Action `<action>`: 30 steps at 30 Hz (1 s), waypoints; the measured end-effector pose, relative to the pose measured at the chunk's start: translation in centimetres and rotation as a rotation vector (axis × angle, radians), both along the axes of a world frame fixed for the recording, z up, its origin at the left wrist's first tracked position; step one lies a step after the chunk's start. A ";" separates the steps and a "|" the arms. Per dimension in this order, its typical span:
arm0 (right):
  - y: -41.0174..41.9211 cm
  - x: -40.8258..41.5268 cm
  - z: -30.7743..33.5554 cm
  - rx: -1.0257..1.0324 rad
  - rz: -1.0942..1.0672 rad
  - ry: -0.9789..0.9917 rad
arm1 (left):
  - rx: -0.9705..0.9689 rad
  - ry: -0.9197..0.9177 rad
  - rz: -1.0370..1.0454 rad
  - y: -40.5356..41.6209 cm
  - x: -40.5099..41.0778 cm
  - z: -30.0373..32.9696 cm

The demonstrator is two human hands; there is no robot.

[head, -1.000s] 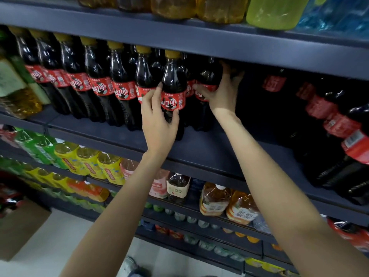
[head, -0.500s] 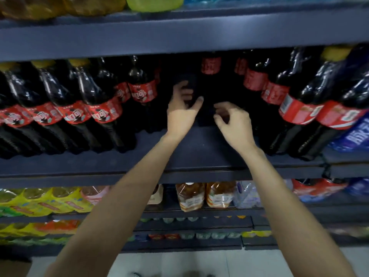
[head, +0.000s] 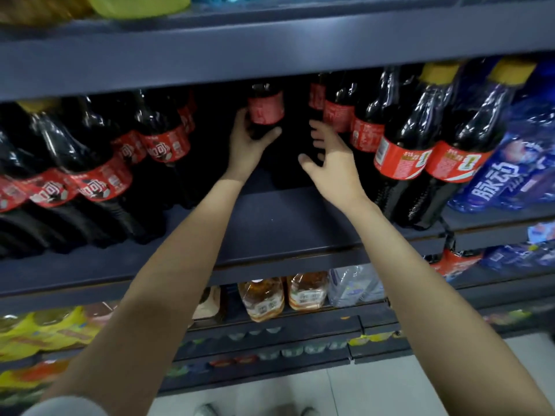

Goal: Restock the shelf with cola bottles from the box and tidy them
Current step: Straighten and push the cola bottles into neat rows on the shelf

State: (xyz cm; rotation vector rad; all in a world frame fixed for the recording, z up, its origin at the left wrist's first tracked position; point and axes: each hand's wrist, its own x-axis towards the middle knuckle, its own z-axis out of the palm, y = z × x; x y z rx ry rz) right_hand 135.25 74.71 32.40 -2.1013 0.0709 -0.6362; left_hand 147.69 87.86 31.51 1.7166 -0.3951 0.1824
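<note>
We see a dark shelf (head: 288, 223) running the full width, its bare middle patch at about six o'clock from our hands. Another shelf board (head: 270, 52) hangs above it at twelve o'clock, carrying a yellow-green bottle (head: 141, 4) near eleven o'clock. At nine o'clock stands a crowded row of cola bottles (head: 99, 163) with red labels; at three o'clock stand more cola bottles with yellow caps (head: 420, 139), and beyond them, farther toward three o'clock, blue-wrapped bottles (head: 510, 163). Below, at six o'clock, amber drink bottles (head: 264, 298) sit on the next shelf down, with yellow bottles (head: 45, 328) at eight o'clock.

Both our bare forearms reach up from the bottom edge into the gap between the two cola groups. Our left hand (head: 246, 148) wraps around the lower body of a single cola bottle (head: 265, 109) at the back of the gap, thumb on its right side and the other fingers hidden behind it; the bottle stands roughly upright, just under the upper board, apart from the rows at either side. Whether its base rests on the shelf we cannot tell. Our right hand (head: 333, 163) is at about four o'clock from that bottle, fingers spread wide and holding nothing, its fingertips close to the nearest right-hand cola bottle, though contact is unclear in the blur.
</note>
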 end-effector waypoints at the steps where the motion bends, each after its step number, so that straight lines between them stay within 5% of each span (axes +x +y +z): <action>1: 0.2 0.4 0.5 0.114 0.027 -0.002 | -0.024 0.015 -0.080 1.4 -1.4 0.0; 4: 0.8 1.5 2.4 0.381 0.261 0.106 | -0.017 0.125 -0.269 6.1 -5.8 -0.2; 10: 4.7 1.3 3.9 0.345 0.808 0.369 | 0.068 0.118 -0.307 12.6 -12.4 -0.2; 15: 9.9 1.0 4.4 0.112 0.691 0.169 | 0.149 -0.030 -0.049 15.6 -14.4 -0.5; 20: 15.5 0.3 2.6 0.084 0.382 -0.135 | 0.263 -0.196 0.425 14.7 -15.9 -0.5; 24: 19.0 -0.6 1.7 0.116 0.149 -0.176 | 0.284 -0.291 0.616 14.2 -15.0 -1.9; 30: 18.8 -0.9 0.7 0.199 0.316 -0.232 | 0.061 -0.348 0.659 13.5 -15.5 -2.4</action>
